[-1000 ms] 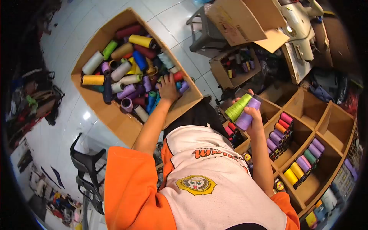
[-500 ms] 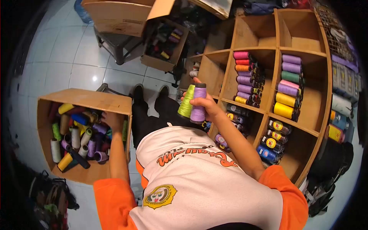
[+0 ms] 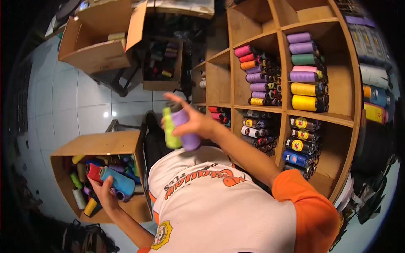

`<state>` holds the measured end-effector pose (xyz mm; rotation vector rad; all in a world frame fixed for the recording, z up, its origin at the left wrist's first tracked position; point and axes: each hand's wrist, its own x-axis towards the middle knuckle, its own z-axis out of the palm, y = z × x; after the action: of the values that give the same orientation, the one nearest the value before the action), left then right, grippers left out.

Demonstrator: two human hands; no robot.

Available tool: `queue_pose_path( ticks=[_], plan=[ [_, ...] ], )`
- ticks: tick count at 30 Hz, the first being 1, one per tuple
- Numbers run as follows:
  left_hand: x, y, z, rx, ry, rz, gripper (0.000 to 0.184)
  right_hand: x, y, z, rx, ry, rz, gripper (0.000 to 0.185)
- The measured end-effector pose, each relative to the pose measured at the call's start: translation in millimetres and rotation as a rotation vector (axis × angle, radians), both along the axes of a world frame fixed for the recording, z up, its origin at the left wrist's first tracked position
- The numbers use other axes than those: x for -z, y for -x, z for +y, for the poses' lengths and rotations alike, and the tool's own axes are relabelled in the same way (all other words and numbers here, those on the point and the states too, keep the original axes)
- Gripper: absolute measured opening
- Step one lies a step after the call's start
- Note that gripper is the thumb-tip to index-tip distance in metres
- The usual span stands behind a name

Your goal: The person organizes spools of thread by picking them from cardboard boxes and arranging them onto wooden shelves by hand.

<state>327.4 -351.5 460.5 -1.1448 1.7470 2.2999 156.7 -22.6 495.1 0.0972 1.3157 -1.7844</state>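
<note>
My right hand (image 3: 198, 122) is wrapped round two cone spools of thread, a purple spool (image 3: 185, 137) and a lime-green spool (image 3: 170, 128); both are blurred. They are above my shirt front, left of the shelf. At the lower left, my left hand (image 3: 105, 193) is closed on a light-blue thread spool (image 3: 118, 180) and also has a red thread spool (image 3: 93, 172) against its fingers. Beneath it, an open cardboard box (image 3: 97, 143) holds many mixed spools, among them a white spool (image 3: 79, 199) and a yellow spool (image 3: 90, 207).
A wooden shelf (image 3: 320, 118) with compartments stands on the right, with spools stacked on their sides. Another cardboard box (image 3: 99, 59) rests on a dark stool (image 3: 120, 84). Beside it, a lower box (image 3: 162, 84) contains more spools. Dark bags (image 3: 86, 236) lie at bottom left.
My left hand has come up out of the box with the light-blue and red spools. My right hand has moved left and down with its two spools. The view has shifted.
</note>
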Motion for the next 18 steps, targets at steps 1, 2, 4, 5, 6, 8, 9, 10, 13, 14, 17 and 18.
queue_pose_path(
  ticks=[1,2,4,5,6,8,9,10,13,14,17,18],
  plan=[
    [-11.9,17.3,15.8,0.046,-0.027,0.102,0.08,-12.4,2.1,-10.0,-0.116,-0.124,0.278,0.104],
    [-17.1,33.3,33.3,0.098,-0.145,0.164,0.085,-25.0,4.4,-20.1,-0.202,-0.271,0.556,0.108],
    [-26.4,70.0,76.8,0.254,-0.39,0.325,0.093,-71.5,8.8,-31.6,-0.327,-0.301,0.29,0.112],
    [-19.6,80.9,93.5,0.309,-0.447,0.362,0.098,-81.0,4.3,-30.0,-0.293,-0.332,0.288,0.111],
    [-12.3,91.8,110.2,0.365,-0.503,0.398,0.104,-89.1,-0.1,-28.7,-0.259,-0.362,0.286,0.111],
    [-22.7,112.7,152.2,0.393,-0.752,0.415,0.108,-75.1,-14.4,-16.5,-0.088,-0.559,0.541,0.109],
    [-18.3,116.8,164.3,0.425,-0.777,0.337,0.106,-83.4,-13.1,-6.9,-0.013,-0.487,0.404,0.109],
    [-15.1,121.5,174.8,0.455,-0.8,0.254,0.104,-91.2,-12.1,3.6,0.059,-0.41,0.266,0.109],
    [-26.3,137.0,202.7,0.583,-0.831,0.164,0.094,-72.4,-17.3,21.1,0.207,-0.491,0.24,0.097],
    [-18.2,141.0,205.6,0.613,-0.902,0.096,0.092,-65.4,-17.0,30.2,0.235,-0.382,0.183,0.092],
    [27.6,149.8,217.4,0.638,-1.041,-0.091,0.081,-57.3,-18.3,58.8,0.33,-0.109,0.08,0.068],
    [33.4,154.2,223.8,0.674,-1.037,-0.072,0.076,-62.3,-19.6,68.6,0.344,-0.066,0.061,0.068]
  ],
)
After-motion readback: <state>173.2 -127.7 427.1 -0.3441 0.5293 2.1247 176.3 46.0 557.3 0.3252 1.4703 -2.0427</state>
